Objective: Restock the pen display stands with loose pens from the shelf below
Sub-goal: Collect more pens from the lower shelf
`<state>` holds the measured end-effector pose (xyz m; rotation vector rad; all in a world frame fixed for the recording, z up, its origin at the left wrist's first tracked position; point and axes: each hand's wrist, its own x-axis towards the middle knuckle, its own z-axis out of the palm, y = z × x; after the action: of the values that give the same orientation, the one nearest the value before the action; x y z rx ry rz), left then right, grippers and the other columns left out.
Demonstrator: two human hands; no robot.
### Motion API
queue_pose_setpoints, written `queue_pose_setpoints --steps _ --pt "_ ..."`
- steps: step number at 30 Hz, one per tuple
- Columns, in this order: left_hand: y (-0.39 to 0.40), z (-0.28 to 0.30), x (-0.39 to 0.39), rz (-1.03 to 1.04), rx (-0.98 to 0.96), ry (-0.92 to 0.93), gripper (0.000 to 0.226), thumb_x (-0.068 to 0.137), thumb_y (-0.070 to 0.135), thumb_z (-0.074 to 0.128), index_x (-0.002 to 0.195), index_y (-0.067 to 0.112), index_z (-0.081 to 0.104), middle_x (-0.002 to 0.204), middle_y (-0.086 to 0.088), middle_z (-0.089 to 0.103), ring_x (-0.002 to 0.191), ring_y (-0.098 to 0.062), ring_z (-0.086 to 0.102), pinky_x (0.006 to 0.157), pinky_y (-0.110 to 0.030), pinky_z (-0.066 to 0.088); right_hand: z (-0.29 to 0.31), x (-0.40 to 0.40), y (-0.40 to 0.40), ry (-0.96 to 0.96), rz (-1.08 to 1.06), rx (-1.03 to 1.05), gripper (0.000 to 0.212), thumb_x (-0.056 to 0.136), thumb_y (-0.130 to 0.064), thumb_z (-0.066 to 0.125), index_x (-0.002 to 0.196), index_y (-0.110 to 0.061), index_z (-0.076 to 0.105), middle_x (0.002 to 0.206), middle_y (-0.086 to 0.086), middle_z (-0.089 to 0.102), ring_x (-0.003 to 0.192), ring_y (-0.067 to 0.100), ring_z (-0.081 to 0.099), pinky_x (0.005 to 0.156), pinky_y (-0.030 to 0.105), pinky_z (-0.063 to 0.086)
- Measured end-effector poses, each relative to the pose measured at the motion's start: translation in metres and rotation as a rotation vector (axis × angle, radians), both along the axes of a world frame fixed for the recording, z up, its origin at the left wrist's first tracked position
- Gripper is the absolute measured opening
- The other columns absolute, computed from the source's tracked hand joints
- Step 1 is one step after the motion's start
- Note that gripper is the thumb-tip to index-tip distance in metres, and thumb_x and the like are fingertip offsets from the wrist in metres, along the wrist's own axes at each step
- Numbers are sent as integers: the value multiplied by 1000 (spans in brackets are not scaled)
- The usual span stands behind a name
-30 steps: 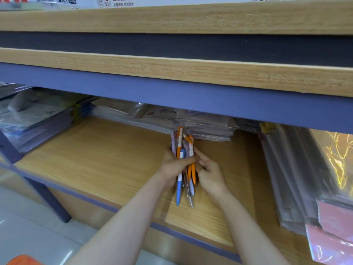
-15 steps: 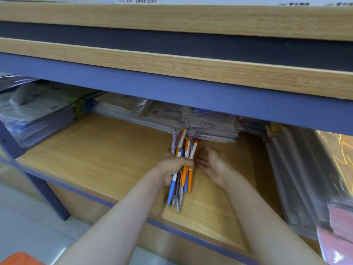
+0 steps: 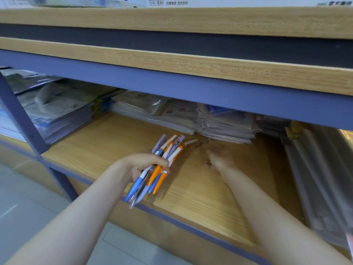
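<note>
My left hand (image 3: 145,165) grips a bundle of pens (image 3: 164,161) with orange, blue and lilac barrels, held just above the wooden lower shelf (image 3: 107,148). Their tips fan out toward the back of the shelf. A little farther in, loose pens (image 3: 196,144) lie on the shelf board. My right hand (image 3: 217,157) reaches deep into the shelf beside them; it is blurred, with its fingers pointing at the loose pens. Whether it touches or holds one cannot be told. No display stand is in view.
Stacks of plastic-wrapped stationery packs (image 3: 219,123) fill the back of the shelf, with more stacks at the left (image 3: 57,111) and upright wrapped sheets at the right (image 3: 321,169). A blue metal upright (image 3: 24,121) and the upper shelf's blue rail (image 3: 191,90) frame the opening.
My right hand let go of the pen bundle and moved right and deeper into the shelf toward the loose pens. My left hand now holds the bundle alone, tilted to the right.
</note>
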<state>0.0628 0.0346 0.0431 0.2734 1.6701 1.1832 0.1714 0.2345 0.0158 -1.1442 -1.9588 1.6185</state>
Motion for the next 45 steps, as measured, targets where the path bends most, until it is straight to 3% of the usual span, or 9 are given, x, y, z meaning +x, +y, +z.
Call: queue_pose_setpoints --steps 6,9,14,18,21,24,34,40,45 --pt "-5 -12 -24 235 30 138 30 52 5 76 79 8 63 66 -13 60 54 -23 57 60 -29 51 1 -23 -17 -237 272 540 40 103 -40 38 140 -29 49 134 8 58 117 26 57 86 23 42" --pt "10 -17 -34 379 113 263 29 63 -3 74 86 6 60 58 -11 58 46 -22 57 52 -31 51 -10 -50 -16 -426 311 606 65 88 -75 8 145 -51 28 157 9 30 146 36 21 116 50 20" --pt "10 -29 -45 399 166 137 12 80 -4 67 80 6 61 53 -7 59 41 -17 57 46 -27 50 -15 -89 -21 -623 381 677 92 59 -93 -16 141 -63 15 163 6 10 145 44 5 111 65 10" --pt "4 -32 -50 415 214 110 10 85 -3 63 84 6 59 53 -7 58 37 -16 56 39 -24 49 -10 -94 -35 -670 415 744 75 82 -83 5 142 -49 35 161 12 13 146 42 6 113 60 15" --pt "1 -33 -46 413 226 85 10 88 2 64 80 8 61 52 -5 59 41 -15 57 44 -24 52 -21 -81 -27 -559 364 768 87 76 -88 11 116 -30 61 135 13 56 125 35 49 103 51 39" --pt "0 -34 -34 433 269 207 11 82 -6 67 81 5 65 55 -6 60 43 -16 58 46 -25 51 -15 -49 -16 -427 304 849 34 91 -44 58 98 -13 69 101 12 71 96 28 66 86 38 53" --pt "2 -29 7 584 524 247 37 70 -6 79 104 7 69 81 -11 72 75 -26 70 67 -34 57 -21 -1 -14 -754 285 901 40 100 -10 36 139 -4 39 135 21 46 124 36 47 101 39 41" --pt "12 -31 37 691 573 89 39 78 -7 76 115 -1 66 78 -9 70 65 -21 69 58 -29 55 2 20 -31 -79 287 318 25 103 -24 43 122 -19 58 76 4 55 62 19 52 58 33 42" --pt "12 -26 62 737 660 -23 27 81 -6 73 106 2 68 74 -11 72 61 -22 70 56 -32 57 22 26 -76 200 355 48 22 103 -22 45 93 -20 64 69 0 51 55 11 44 49 23 38"
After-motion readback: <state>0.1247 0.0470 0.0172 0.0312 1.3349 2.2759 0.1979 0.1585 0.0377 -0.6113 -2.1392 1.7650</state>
